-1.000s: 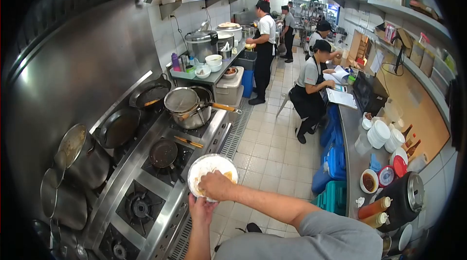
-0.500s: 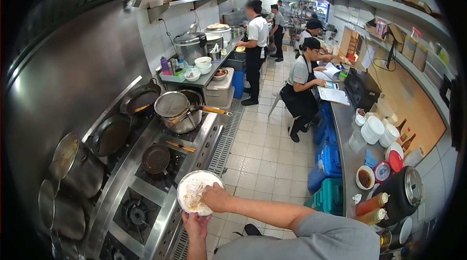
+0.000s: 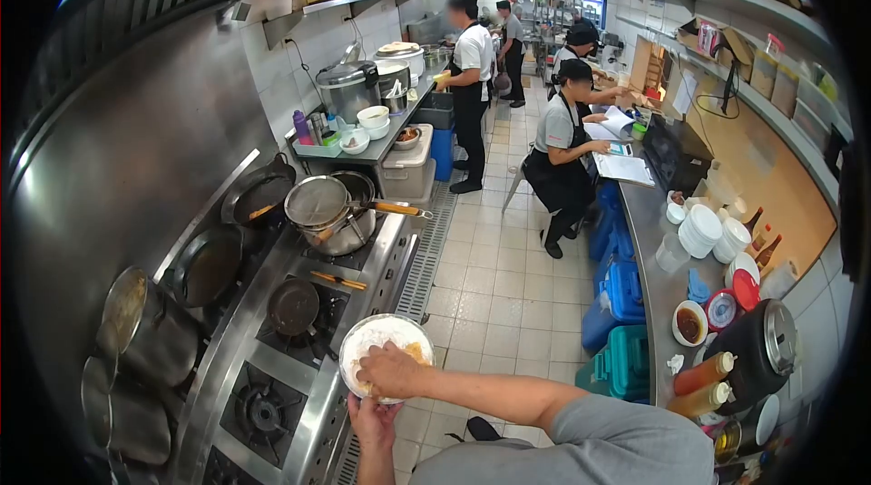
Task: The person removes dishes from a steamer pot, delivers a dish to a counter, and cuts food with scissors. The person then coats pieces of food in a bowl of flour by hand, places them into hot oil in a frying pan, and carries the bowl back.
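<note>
My left hand (image 3: 371, 424) grips a round metal bowl (image 3: 343, 365) from below, at its near side. White flour-like powder (image 3: 379, 333) fills the bowl. My right hand (image 3: 390, 371) is inside it, knuckles up, with the fingers curled down into the powder. Whatever those fingertips hold is hidden. Beside them, a yellowish, powder-dusted clump (image 3: 416, 352) shows at the bowl's right side. The bowl is held at the front edge of the stove (image 3: 238, 340), close to a small dark frying pan (image 3: 293, 306).
A mesh strainer (image 3: 318, 201) rests across a pot, with chopsticks (image 3: 338, 280) nearby. Pans and large pots (image 3: 150, 326) line the stove's back. On the right counter stand sauce bottles (image 3: 703, 374) and white containers (image 3: 700, 229). Several co-workers (image 3: 561, 154) are farther down the aisle.
My right hand has shifted left across the bowl, its fingers more curled into the powder. The yellowish clump now shows on the right. The bowl sits slightly farther right in view.
</note>
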`<action>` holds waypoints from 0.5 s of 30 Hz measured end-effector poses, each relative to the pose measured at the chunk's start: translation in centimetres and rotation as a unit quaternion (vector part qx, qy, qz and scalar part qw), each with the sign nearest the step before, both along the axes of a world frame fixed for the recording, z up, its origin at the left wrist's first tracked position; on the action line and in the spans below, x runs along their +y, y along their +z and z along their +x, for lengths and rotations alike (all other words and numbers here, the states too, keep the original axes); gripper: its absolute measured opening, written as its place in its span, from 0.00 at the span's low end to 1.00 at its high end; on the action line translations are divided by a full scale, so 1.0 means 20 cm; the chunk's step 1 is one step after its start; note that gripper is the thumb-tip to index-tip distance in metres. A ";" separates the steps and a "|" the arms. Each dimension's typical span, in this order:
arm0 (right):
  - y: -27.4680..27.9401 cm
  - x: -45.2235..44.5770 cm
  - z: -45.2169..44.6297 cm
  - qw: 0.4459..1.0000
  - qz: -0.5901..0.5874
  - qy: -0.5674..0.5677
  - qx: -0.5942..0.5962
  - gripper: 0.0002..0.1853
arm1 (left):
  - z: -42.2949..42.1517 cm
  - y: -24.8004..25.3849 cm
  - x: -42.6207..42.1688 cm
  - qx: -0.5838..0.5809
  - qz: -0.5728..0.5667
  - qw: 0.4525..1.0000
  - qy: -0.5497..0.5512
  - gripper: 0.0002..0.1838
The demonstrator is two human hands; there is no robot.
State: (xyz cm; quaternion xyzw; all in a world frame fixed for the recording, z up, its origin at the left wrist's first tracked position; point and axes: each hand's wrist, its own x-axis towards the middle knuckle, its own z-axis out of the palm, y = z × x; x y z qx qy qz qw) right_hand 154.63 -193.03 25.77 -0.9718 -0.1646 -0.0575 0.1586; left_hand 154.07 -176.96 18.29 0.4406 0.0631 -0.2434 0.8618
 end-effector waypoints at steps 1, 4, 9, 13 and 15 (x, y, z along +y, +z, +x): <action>0.00 -0.02 0.00 1.000 0.012 -0.001 0.006 0.13 | 0.00 0.01 0.00 0.001 -0.013 1.000 -0.010 0.34; -0.04 -0.05 0.03 1.000 0.026 0.011 0.012 0.11 | 0.00 0.07 -0.06 0.008 -0.013 1.000 0.014 0.33; -0.11 -0.08 0.06 0.997 0.034 -0.036 -0.053 0.11 | 0.02 0.07 -0.10 -0.007 -0.015 1.000 0.007 0.33; -0.08 -0.08 0.03 0.997 -0.037 -0.066 0.009 0.13 | 0.03 -0.02 -0.09 -0.008 -0.004 1.000 -0.002 0.32; -0.07 -0.10 0.02 0.994 -0.042 -0.093 0.031 0.14 | 0.03 -0.06 -0.10 -0.002 0.004 1.000 -0.008 0.32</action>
